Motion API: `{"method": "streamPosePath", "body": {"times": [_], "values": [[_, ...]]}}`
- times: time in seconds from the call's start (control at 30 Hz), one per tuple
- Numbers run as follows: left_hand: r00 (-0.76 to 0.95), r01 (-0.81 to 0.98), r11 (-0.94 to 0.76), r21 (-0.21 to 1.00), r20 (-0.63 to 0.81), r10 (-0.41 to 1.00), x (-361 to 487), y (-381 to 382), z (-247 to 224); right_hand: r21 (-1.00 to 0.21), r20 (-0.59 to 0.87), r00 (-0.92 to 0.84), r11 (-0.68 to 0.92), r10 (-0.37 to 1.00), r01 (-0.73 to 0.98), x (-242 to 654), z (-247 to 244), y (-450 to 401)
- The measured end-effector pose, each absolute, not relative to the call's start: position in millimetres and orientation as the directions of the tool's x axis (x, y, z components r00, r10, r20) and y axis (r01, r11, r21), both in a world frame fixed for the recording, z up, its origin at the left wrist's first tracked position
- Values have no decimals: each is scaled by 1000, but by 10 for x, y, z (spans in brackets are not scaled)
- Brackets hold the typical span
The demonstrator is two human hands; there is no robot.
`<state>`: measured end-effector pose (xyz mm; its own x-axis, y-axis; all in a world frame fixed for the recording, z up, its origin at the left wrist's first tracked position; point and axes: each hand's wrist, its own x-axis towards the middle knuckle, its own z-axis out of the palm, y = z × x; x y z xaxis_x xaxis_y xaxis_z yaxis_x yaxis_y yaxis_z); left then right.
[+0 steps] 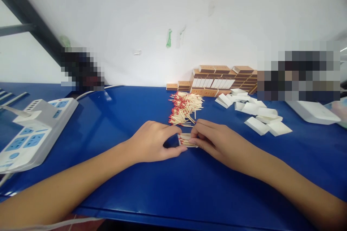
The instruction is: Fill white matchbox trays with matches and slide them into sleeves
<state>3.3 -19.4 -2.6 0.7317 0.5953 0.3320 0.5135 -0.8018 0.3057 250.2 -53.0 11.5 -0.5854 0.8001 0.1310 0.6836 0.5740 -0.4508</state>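
Note:
A small white matchbox tray [179, 140] lies on the blue table, with red-tipped matches [185, 141] lying lengthwise in it. My left hand [155, 142] grips the tray's left end between thumb and fingers. Over the tray's right part, my right hand [214, 140] has thumb and fingers pinched together at the matches; its fingers hide what lies between them. Just beyond both hands sits a loose heap of matches [187, 106], most red heads pointing left.
White empty trays [257, 125] lie scattered at the right. Brown matchboxes [211, 83] are stacked against the wall. A white power strip [40, 133] with a plug and cable occupies the left, and a white box [311, 112] stands far right. The blue table [162, 195] ends at the front.

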Motion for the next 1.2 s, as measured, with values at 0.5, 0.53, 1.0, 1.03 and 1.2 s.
{"method": "streamPosePath", "body": {"times": [0.5, 0.53, 1.0, 1.03, 1.2], "values": [[725, 479, -821, 310, 387, 570, 28, -190, -26, -477, 59, -615, 563, 787, 675, 2601, 167, -506], [727, 488, -813, 318, 367, 580, 27, -187, -23, -475, 54, -612, 560, 789, 679, 2593, 162, -508], [742, 459, -835, 303, 386, 548, 39, -200, -20, -514, 202, -570, 581, 797, 631, 2497, 105, -536], [744, 442, -849, 291, 410, 528, 39, -203, -26, -534, 205, -566, 576, 798, 619, 2481, 100, -545], [750, 407, -876, 259, 452, 483, 46, -210, -26, -551, 220, -590, 598, 777, 582, 2449, 97, -582]]}}
